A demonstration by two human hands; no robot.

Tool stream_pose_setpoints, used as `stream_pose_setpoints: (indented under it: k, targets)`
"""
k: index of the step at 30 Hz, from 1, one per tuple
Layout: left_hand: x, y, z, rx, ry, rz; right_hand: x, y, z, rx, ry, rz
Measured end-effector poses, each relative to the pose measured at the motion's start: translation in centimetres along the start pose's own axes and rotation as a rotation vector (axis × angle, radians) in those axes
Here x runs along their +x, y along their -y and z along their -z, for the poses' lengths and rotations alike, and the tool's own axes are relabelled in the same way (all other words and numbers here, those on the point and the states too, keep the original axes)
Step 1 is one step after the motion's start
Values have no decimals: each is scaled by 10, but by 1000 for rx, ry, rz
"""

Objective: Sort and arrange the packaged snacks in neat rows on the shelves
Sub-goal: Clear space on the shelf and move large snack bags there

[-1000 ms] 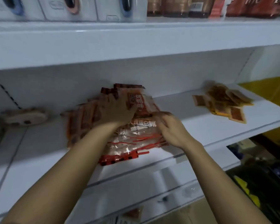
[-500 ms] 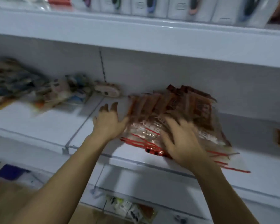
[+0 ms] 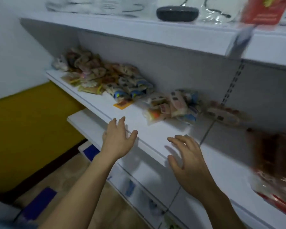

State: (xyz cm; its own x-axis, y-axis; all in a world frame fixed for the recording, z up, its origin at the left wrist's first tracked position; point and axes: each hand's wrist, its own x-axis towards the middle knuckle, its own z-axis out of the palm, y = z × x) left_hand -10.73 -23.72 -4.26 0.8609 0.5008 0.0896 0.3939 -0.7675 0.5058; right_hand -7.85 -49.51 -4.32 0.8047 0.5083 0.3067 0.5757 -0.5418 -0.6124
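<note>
Both my hands hover over the front of the white middle shelf (image 3: 149,134) and hold nothing. My left hand (image 3: 118,141) has its fingers spread near the shelf's front edge. To its right, my right hand (image 3: 186,164) is open with loosely bent fingers. A heap of mixed snack packets (image 3: 106,76) lies at the far left of the shelf. A smaller pile of packets (image 3: 173,106) sits beyond my right hand. The stack of red and brown snack packs (image 3: 277,166) lies at the right edge, blurred.
The upper shelf (image 3: 155,35) overhangs close above, carrying a dark round object (image 3: 177,13), clear packs and a red packet (image 3: 261,10). A lower shelf (image 3: 147,182) juts out below my hands. A yellow wall (image 3: 23,126) and the floor lie to the left.
Both hands have let go of the red and brown pack stack, which now lies at the right edge. My view has swung left, and my hands have moved left along the shelf.
</note>
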Motion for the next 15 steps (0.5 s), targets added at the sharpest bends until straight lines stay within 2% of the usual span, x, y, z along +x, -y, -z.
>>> stream_pose_setpoints:
  k: [8,12,15]
  targets:
    - [81,131,80,24,-31,-10,110,88,-128,90,66,43]
    - [127,172,108,15,-46,15,160,115,-169,75,81,64]
    - [166,193,113,-1,-28,51,204,117,-194,16,91,-12]
